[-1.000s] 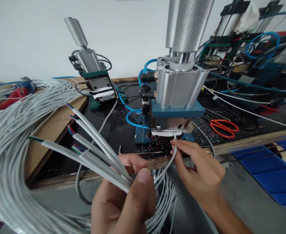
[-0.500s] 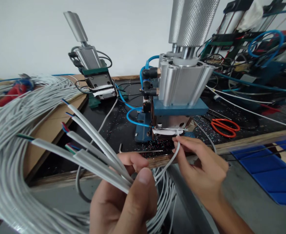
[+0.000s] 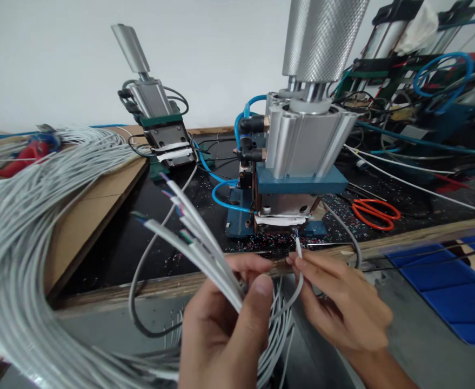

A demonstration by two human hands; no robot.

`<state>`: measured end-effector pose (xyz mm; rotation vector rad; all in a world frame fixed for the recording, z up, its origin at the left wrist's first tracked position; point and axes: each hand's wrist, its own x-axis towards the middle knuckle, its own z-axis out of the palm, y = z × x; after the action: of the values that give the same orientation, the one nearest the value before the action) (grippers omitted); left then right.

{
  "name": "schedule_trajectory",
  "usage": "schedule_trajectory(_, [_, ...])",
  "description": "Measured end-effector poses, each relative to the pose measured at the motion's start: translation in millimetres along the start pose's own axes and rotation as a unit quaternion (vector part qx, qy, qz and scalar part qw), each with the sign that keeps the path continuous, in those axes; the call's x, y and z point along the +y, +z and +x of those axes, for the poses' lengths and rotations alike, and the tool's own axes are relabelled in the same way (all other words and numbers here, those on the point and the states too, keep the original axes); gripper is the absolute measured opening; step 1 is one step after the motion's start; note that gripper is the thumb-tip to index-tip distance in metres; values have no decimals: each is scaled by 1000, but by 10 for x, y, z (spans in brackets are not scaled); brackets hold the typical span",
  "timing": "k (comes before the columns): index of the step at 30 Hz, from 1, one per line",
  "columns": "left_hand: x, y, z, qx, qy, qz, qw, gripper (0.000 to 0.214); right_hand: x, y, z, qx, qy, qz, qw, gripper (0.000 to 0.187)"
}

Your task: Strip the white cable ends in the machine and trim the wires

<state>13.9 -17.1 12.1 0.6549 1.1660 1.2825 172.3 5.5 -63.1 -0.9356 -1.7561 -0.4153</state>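
Left hand clamped on cable bunch, gripped section hidden, right hand pinching single cable, wire tips blurry, knurled cylinders cropped above

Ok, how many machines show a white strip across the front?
2: the blue-plated machine, centre, and the green-plated machine, back left. Others, further back or right, may be hidden.
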Motion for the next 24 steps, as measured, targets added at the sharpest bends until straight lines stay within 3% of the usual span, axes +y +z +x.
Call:
schedule_trajectory(8, [-172, -24, 122, -121, 19, 28, 992, 10, -165, -195, -148, -61, -43, 87, 993, 35])
schedule_trajectory(20, [-131, -43, 89, -133, 2, -12, 991, 10, -307, -156, 57, -14, -24, 118, 993, 19])
schedule_trajectory(24, [-129, -13, 40, -96, -21, -22, 995, 18, -413, -230, -50, -66, 22, 59, 996, 24])
